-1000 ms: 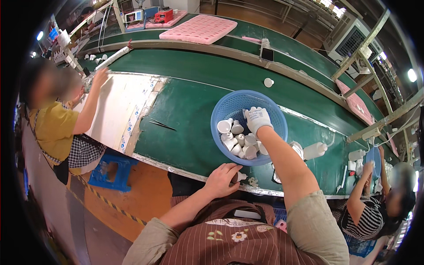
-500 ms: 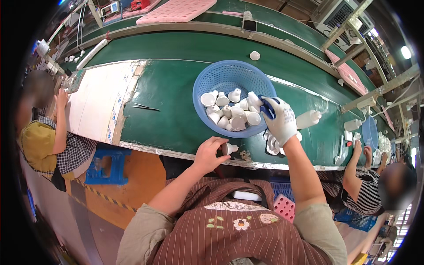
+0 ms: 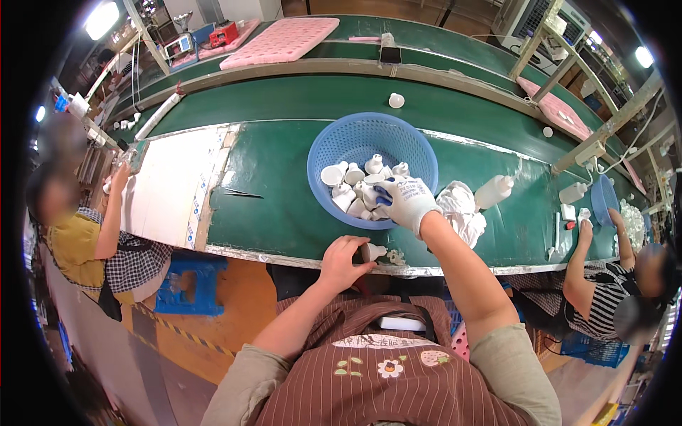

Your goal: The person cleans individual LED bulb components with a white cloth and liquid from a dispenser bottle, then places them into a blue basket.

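My bare left hand (image 3: 346,264) is closed around the wide end of a white bulb-shaped plastic housing (image 3: 375,252) at the table's front edge, its narrow neck pointing right. My right hand (image 3: 408,201), in a white glove with blue fingertips, reaches over the near right rim into a blue perforated basket (image 3: 327,145). Its fingers curl round a white housing among several others, and the palm partly hides that piece. More white housings (image 3: 332,175), cup-shaped with narrow necks, lie jumbled in the basket. Small pale scraps (image 3: 396,257) lie beside the left hand's housing.
A crumpled white cloth (image 3: 462,213) and a white bottle (image 3: 494,192) lie right of the basket. Tweezers (image 3: 242,193) and a white board (image 3: 170,181) are on the left. One white piece (image 3: 396,100) sits beyond the basket. Co-workers sit at both sides.
My right hand has moved left and inward, from the basket's right rim onto the housings. The white cloth beneath it is now more exposed. My left hand keeps its housing at the table edge.
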Demonstrator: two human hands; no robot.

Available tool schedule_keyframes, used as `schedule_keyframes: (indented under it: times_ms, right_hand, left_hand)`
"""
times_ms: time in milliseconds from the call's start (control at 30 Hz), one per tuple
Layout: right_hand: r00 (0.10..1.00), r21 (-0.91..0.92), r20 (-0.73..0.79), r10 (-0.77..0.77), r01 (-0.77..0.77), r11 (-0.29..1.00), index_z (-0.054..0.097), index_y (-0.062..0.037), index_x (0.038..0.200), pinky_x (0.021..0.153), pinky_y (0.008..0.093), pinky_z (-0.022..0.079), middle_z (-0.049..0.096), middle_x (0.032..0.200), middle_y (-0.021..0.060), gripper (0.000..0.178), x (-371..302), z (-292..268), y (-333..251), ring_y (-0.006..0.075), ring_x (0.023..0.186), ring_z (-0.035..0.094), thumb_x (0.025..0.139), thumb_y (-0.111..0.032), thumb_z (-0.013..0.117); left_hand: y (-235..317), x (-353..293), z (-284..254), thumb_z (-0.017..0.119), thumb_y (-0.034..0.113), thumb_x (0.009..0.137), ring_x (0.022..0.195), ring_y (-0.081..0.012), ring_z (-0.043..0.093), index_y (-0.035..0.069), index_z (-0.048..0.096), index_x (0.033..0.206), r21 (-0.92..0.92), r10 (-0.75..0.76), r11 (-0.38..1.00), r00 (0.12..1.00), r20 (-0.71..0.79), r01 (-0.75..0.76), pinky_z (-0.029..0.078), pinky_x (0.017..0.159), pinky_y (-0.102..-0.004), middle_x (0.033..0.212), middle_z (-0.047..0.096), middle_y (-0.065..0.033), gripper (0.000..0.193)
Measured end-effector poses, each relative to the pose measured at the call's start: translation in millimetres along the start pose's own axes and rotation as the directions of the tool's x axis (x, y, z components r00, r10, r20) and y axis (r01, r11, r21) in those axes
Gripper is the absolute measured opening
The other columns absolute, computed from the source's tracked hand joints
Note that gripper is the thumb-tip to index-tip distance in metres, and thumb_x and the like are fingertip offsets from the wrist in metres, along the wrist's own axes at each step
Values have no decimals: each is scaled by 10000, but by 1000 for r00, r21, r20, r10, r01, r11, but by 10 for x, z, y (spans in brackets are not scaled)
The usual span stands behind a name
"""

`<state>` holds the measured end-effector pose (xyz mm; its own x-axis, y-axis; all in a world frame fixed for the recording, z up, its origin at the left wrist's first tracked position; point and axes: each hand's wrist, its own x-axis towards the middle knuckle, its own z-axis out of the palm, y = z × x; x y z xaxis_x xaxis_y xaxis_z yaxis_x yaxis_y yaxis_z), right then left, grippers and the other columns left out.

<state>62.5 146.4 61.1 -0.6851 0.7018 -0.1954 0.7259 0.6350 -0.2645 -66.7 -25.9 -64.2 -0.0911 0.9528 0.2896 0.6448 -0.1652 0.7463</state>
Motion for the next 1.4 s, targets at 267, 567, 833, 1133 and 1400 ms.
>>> schedule_keyframes:
  times_ms: [267, 567, 833, 1133, 1400]
  right_hand:
    - [998, -97, 66, 15, -9, 995, 643, -157, 1220, 1030, 440, 424, 600, 1300, 127, 350, 89, -24, -92, 300, 1227, 557, 886, -258, 612]
    - [838, -97, -440, -323, 313, 945, 673, -134, 1125, 954, 443, 446, 634, 1181, 86, 361, -1188, 14, -97, 292, 1108, 589, 776, -212, 723]
    - [918, -103, -378, -119, 86, 991, 672, -209, 1161, 962, 461, 436, 608, 1207, 90, 415, -1392, 381, 352, 295, 1148, 555, 752, -181, 732]
    - [847, -145, -509, -155, 93, 985, 677, -224, 1172, 947, 460, 447, 601, 1204, 92, 405, -1478, 285, 310, 298, 1102, 563, 772, -164, 706]
    - [692, -116, -689, -217, 191, 975, 720, -230, 1121, 933, 460, 450, 596, 1191, 81, 419, -1456, 452, 207, 295, 1107, 562, 711, -147, 745]
  left_hand:
    - [-16, -24, 1, 852, 219, 671, 1052, -329, 604, 68, 641, 1177, 30, 15, 999, 1000, 18, -16, 486, 925, -431, 1110, 646, -124, 569]
    - [444, 86, -233, 820, 48, 738, 815, -175, 652, 23, 622, 1216, -270, -213, 935, 972, 97, 231, 544, 747, -294, 989, 595, -88, 518]
    - [646, 219, -146, 825, 98, 759, 787, -149, 642, -18, 609, 1180, -494, -192, 839, 973, 127, 229, 549, 718, -279, 975, 587, -82, 487]
    - [848, 321, -79, 751, 101, 881, 837, -125, 635, -53, 566, 1213, -691, -402, 419, 803, 440, 589, 556, 768, -275, 1027, 660, -94, 410]
    - [943, 267, -32, 517, 416, 1027, 743, -174, 578, 17, 585, 1061, -688, -367, -182, 601, 710, 702, 541, 679, -347, 908, 604, -67, 406]
